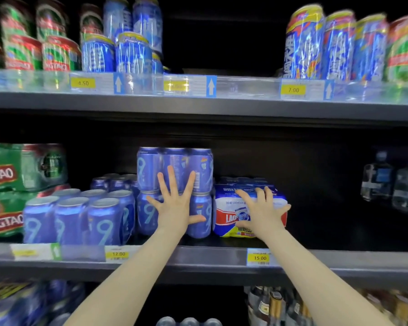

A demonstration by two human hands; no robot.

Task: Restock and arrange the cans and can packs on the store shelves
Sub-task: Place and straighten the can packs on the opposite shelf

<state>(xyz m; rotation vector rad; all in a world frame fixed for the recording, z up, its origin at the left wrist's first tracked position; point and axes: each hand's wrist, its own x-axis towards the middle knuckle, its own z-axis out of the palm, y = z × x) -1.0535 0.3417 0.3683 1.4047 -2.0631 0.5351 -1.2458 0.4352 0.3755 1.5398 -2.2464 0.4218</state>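
Observation:
On the middle shelf (210, 257) two purple can packs marked "9" are stacked; the upper pack (174, 161) sits on the lower one (149, 212). My left hand (174, 203) lies flat against their front, fingers spread, holding nothing. Right of the stack stands a white, blue and red can pack (226, 208). My right hand (259, 210) presses on its front and top with fingers spread, not closed around it. Another purple "9" pack (73, 220) sits to the left.
Green can packs (21, 168) are stacked at far left. Water bottles (391, 180) stand at far right, with dark open shelf space between them and the white pack. The upper shelf holds green and blue cans (316, 43) with a gap in its middle. Bottles sit below.

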